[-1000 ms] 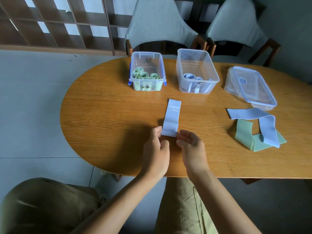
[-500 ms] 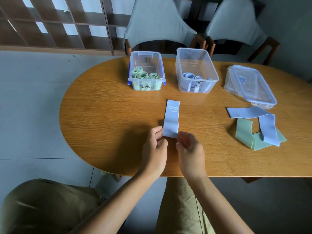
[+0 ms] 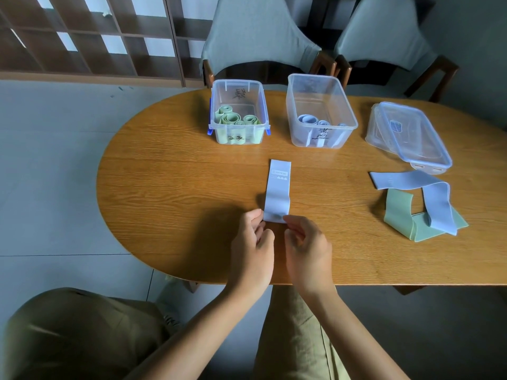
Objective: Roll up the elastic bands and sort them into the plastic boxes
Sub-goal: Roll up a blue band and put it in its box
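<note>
The left hand (image 3: 251,242) has its fingers curled and pinches the near left corner of a flat blue band (image 3: 277,191), and the right hand (image 3: 307,246) pinches the near right corner of the same band with thumb and forefinger. The band lies lengthwise on the wooden table (image 3: 170,193), running away from the person, with a small printed label at its far end; its near edge looks slightly lifted between the 2 hands, though whether a first fold has formed there I cannot tell. Beyond the band, toward the far edge of the table, stand 2 clear plastic boxes side by side but apart: the left box (image 3: 238,112), with blue clips, holds several rolled green bands (image 3: 231,119), and the right box (image 3: 319,111) holds a few rolled blue bands (image 3: 311,119). Each box carries dark handwritten marks on its front wall. To the right of these, a clear lid (image 3: 411,133) rests on another clear container. Nearer the person on the right side of the table, a loose blue band (image 3: 436,201) lies draped over a loose green band (image 3: 403,218), both unrolled. 2 chairs (image 3: 258,34) with grey covers stand behind the table.
</note>
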### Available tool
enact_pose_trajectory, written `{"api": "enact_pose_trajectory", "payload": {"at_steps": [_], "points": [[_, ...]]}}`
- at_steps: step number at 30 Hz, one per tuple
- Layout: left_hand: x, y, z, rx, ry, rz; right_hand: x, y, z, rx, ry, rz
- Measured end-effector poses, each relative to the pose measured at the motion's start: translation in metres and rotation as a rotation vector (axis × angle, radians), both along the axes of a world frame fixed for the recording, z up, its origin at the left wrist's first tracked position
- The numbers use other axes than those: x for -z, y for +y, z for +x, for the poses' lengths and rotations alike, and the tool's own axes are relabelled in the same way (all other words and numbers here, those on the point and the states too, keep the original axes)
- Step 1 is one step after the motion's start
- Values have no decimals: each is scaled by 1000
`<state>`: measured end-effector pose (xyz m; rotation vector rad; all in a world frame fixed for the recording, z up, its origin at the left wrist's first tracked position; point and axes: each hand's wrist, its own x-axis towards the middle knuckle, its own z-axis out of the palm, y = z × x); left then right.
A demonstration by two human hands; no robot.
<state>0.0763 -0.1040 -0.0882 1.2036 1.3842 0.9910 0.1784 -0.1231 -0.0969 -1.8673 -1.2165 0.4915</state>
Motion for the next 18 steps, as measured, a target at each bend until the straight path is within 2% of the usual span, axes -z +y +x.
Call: {"api": "enact_pose_trajectory", "payload": {"at_steps": [5,10,13,18], "points": [[-1,1,-3,43,102,42,6,0,0,2,-99,42],[9,6,-8,143,361,134,15,-1,-3,-58,-270,105],[8,8,-11,178,430,188,21,0,-1,-67,-378,90],[14,14,-14,281,590,379,21,5,0,-80,-494,32]]}}
